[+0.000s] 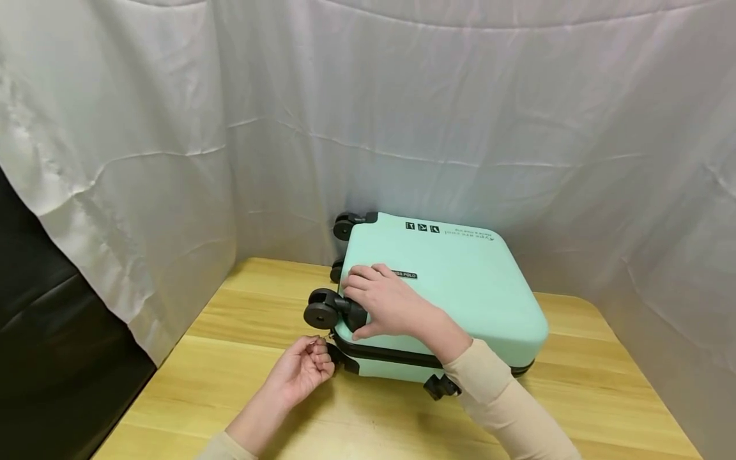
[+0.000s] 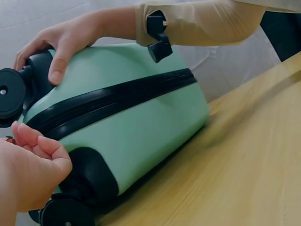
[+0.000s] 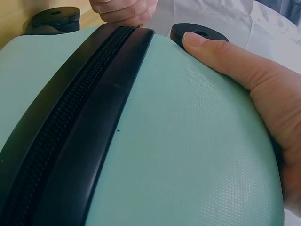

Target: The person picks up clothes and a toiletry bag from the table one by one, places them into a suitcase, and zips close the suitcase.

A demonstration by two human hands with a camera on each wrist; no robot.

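A mint-green hard-shell suitcase (image 1: 460,275) lies flat on the table, its wheels toward the left. My right hand (image 1: 391,303) grips its near left corner, with the fingers bent over the black corner guard (image 2: 40,70) and the thumb on the shell beside it. At that same end, low by the zipper (image 3: 77,94), my left hand (image 1: 301,370) pinches a small zipper pull (image 1: 330,335) between thumb and curled fingers. The fingers mostly hide the pull. A black wheel (image 1: 322,308) sticks out just above the left hand.
The suitcase stands on a wooden table (image 1: 230,383) with pale curtains (image 1: 431,128) behind and at the sides. A second wheel (image 1: 345,225) juts from the far corner. A small black camera mount (image 1: 441,386) hangs under the right wrist. Black material (image 1: 46,332) shows at far left.
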